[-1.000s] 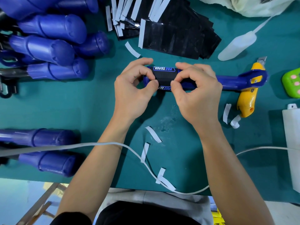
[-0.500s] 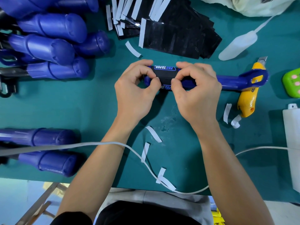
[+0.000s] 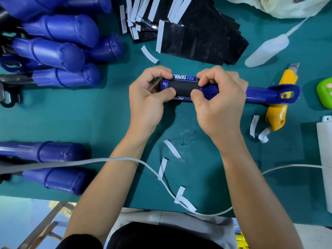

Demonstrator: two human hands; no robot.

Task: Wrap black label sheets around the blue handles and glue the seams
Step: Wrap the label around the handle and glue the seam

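A blue handle (image 3: 258, 94) lies across the middle of the green mat, its looped end pointing right. A black label sheet (image 3: 183, 88) printed "PRO TAPER" is wrapped around its left part. My left hand (image 3: 149, 99) grips the handle's left end, thumb pressing on the label. My right hand (image 3: 219, 101) curls round the handle just right of the label, its fingers and thumb pinching the label's edge. A pile of black label sheets (image 3: 195, 38) with white backing strips lies behind. A white glue bottle (image 3: 267, 51) with a long nozzle lies at the upper right.
Several bare blue handles (image 3: 59, 51) are heaped at the upper left, two more (image 3: 53, 166) at the lower left. A yellow utility knife (image 3: 282, 97) lies under the handle's loop. White peeled strips (image 3: 172, 148) litter the mat. A white cable (image 3: 125, 159) crosses my forearms. A green object (image 3: 325, 92) sits at right.
The handle has rolled a little between my fingers, so the printed edge of the label shows more at the top. Both thumbs have shifted slightly on the label.
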